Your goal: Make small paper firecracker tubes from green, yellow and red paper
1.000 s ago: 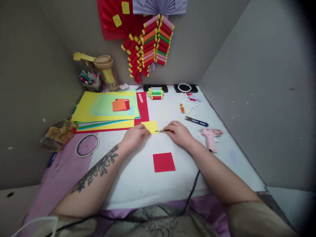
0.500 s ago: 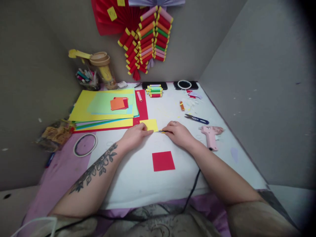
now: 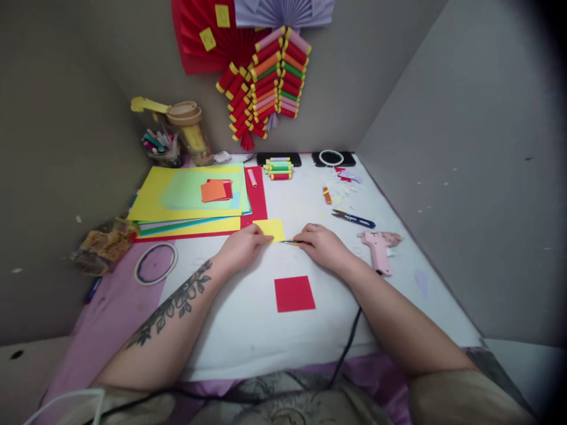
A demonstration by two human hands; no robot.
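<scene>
A small yellow paper (image 3: 271, 229) lies on the white table cover. My left hand (image 3: 246, 247) presses on its left and lower edge, fingers closed together on it. From the right, my right hand (image 3: 323, 245) is closed round a thin tool (image 3: 290, 242) with a yellowish part. The tool's tip points left and meets the paper's lower right corner. Its exact kind is too small to tell. Nearer to me, a red paper square (image 3: 295, 294) lies flat between my forearms.
Coloured sheets (image 3: 186, 192) lie at the back left, beside a tape ring (image 3: 173, 263). On the right are snips (image 3: 353, 219) and a pink glue gun (image 3: 379, 251). Small paper rolls (image 3: 279, 169) sit at the back. A black cable (image 3: 349, 339) runs near my right forearm.
The camera view has tilted up slightly, so the scene sits a little lower. Both hands keep nearly the same places at the yellow paper.
</scene>
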